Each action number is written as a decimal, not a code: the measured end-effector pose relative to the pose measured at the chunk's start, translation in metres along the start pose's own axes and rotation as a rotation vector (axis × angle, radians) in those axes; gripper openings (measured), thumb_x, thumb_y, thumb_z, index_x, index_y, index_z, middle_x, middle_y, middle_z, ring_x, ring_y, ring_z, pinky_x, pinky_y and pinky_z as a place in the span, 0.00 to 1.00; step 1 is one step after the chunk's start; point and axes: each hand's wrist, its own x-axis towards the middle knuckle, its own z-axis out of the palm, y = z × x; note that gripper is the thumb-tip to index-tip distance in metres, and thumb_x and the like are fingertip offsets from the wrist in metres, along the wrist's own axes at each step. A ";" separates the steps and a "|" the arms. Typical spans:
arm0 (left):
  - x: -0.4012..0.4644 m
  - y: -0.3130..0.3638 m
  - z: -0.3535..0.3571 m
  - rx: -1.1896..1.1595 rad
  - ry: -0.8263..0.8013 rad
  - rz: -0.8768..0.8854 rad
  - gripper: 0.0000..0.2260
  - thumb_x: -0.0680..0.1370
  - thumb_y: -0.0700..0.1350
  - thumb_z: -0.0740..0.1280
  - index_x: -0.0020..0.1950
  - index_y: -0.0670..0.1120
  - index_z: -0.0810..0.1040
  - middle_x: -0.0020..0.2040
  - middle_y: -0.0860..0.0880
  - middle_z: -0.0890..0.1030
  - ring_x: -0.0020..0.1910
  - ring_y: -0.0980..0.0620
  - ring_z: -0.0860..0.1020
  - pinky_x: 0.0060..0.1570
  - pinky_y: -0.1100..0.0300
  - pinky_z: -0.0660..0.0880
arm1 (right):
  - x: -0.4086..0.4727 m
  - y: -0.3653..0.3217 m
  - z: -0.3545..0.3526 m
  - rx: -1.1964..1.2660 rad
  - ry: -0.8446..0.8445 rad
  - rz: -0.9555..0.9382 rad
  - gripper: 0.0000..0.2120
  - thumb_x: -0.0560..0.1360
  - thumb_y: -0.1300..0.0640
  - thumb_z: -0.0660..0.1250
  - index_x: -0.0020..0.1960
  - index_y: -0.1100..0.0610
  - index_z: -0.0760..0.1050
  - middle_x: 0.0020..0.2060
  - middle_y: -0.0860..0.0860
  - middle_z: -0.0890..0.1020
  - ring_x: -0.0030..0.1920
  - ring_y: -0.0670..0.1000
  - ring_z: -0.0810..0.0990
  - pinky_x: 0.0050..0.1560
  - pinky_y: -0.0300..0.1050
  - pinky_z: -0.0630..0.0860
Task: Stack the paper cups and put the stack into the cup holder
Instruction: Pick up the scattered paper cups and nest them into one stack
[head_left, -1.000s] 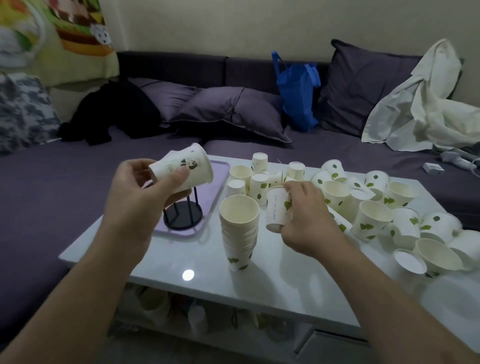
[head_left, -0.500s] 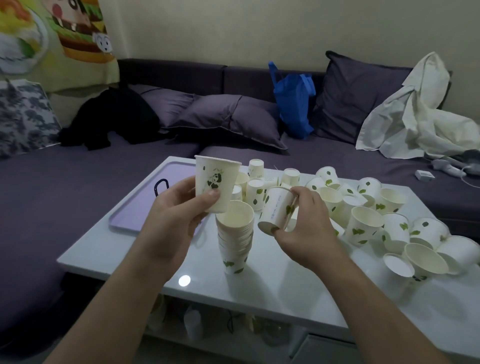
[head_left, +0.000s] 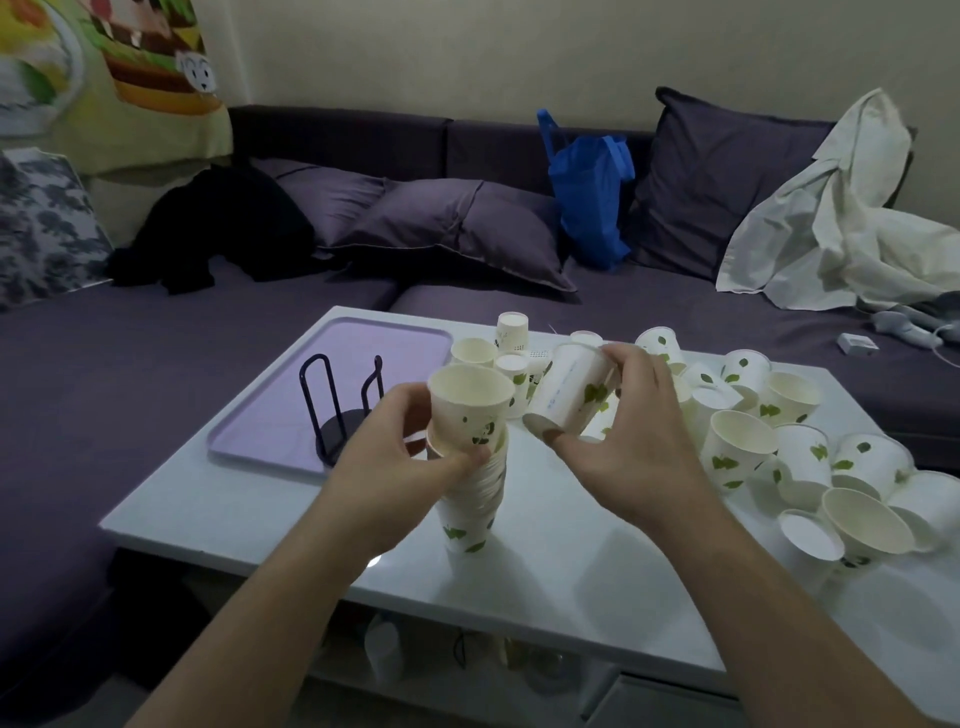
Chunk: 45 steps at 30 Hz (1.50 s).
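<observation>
A stack of white paper cups (head_left: 474, 512) with green leaf prints stands upright near the middle of the white table (head_left: 545, 561). My left hand (head_left: 395, 467) grips an upright panda-print cup (head_left: 470, 410) whose base sits in the top of the stack. My right hand (head_left: 639, 441) holds a second cup (head_left: 569, 387) tilted on its side, mouth toward me, just right of the stack. The black wire cup holder (head_left: 340, 410) stands on a lilac tray (head_left: 291, 410) to the left, partly hidden by my left hand.
Several loose cups (head_left: 769, 447) lie upright, tipped and upside down across the table's right half and behind the stack. A purple sofa with cushions, a blue bag (head_left: 589, 192) and a white cloth (head_left: 841, 218) runs behind the table.
My left hand brought the panda cup from up left, turned it upright and lowered it into the stack's top. My right hand lifted its cup off the table and tilted it.
</observation>
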 end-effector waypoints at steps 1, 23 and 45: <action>0.000 0.000 -0.001 -0.007 -0.021 -0.013 0.34 0.71 0.47 0.82 0.72 0.58 0.69 0.66 0.58 0.78 0.68 0.51 0.76 0.68 0.52 0.75 | 0.000 -0.003 -0.003 0.030 0.022 -0.010 0.43 0.67 0.41 0.84 0.73 0.49 0.65 0.65 0.45 0.69 0.65 0.48 0.70 0.66 0.44 0.72; -0.005 0.008 -0.009 0.084 0.080 0.363 0.32 0.79 0.43 0.74 0.80 0.53 0.66 0.71 0.63 0.77 0.71 0.65 0.75 0.69 0.69 0.72 | -0.001 -0.068 0.008 0.200 -0.134 -0.442 0.35 0.79 0.69 0.67 0.83 0.54 0.62 0.83 0.46 0.56 0.83 0.45 0.56 0.76 0.29 0.59; 0.016 -0.018 -0.029 -0.011 0.153 0.010 0.15 0.87 0.41 0.61 0.71 0.52 0.76 0.63 0.56 0.82 0.60 0.55 0.82 0.62 0.56 0.78 | -0.001 -0.011 0.030 0.152 -0.196 0.105 0.19 0.83 0.62 0.62 0.73 0.51 0.73 0.67 0.47 0.78 0.63 0.47 0.78 0.66 0.47 0.76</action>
